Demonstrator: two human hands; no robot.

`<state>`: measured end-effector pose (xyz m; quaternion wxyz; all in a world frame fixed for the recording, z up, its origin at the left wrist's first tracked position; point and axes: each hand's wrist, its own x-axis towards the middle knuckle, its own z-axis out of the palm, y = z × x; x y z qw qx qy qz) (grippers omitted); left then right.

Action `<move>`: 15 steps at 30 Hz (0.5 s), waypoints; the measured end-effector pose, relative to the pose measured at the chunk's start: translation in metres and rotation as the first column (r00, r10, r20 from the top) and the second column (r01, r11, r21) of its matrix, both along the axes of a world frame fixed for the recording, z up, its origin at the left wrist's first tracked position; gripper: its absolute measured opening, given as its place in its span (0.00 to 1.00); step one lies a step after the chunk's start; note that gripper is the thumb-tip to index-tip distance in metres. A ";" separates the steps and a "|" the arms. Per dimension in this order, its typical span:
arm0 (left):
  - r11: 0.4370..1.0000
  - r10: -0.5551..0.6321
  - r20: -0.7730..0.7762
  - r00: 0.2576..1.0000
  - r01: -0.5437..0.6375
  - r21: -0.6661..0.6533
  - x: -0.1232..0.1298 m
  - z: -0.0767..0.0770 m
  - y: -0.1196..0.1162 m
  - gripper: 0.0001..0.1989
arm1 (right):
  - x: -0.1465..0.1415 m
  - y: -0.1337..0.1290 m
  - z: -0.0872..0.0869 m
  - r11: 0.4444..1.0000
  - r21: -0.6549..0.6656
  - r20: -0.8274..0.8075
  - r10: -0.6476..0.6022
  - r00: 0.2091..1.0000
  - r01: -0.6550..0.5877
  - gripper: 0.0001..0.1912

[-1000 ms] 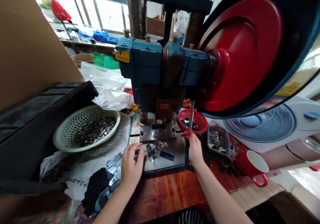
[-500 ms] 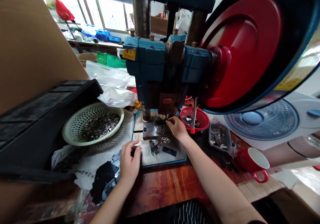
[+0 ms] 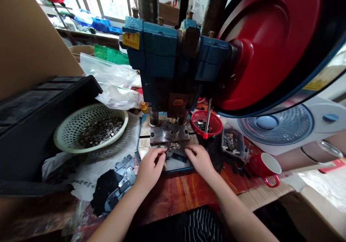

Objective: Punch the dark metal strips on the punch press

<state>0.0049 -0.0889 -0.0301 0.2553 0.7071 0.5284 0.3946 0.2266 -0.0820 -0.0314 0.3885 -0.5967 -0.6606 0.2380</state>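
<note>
My left hand (image 3: pixel 150 168) rests at the front edge of the press bed plate (image 3: pixel 151 144). Its fingertips are pinched on a small metal part at the loose pile of shiny parts (image 3: pixel 171 147). My right hand (image 3: pixel 200 159) lies on the plate just right of the pile, fingers spread and tips touching the plate near a flat black piece (image 3: pixel 179 158). The steel die block (image 3: pixel 169 133) sits right behind the pile, under the ram of the blue punch press (image 3: pixel 173 54).
A pale perforated basket (image 3: pixel 61 141) of small metal parts stands left, beside a black crate (image 3: pixel 32 119). Dark metal plates (image 3: pixel 119 184) lie front left. A red basket (image 3: pixel 216 124), red-tipped lever (image 3: pixel 207 119), black parts tray (image 3: pixel 232 143), red mug (image 3: pixel 266 166) and fan (image 3: pixel 273 124) stand right. The red flywheel (image 3: pixel 270 43) looms above.
My right hand left the red-tipped lever, reached to the die block, then drew back to the plate's front. My left hand moved right to the parts pile.
</note>
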 end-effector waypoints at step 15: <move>0.990 0.022 0.161 0.987 0.001 -0.143 0.009 0.001 -0.013 0.13 | -0.020 -0.054 -0.004 0.997 -0.042 0.038 -0.071 0.997 0.072 0.14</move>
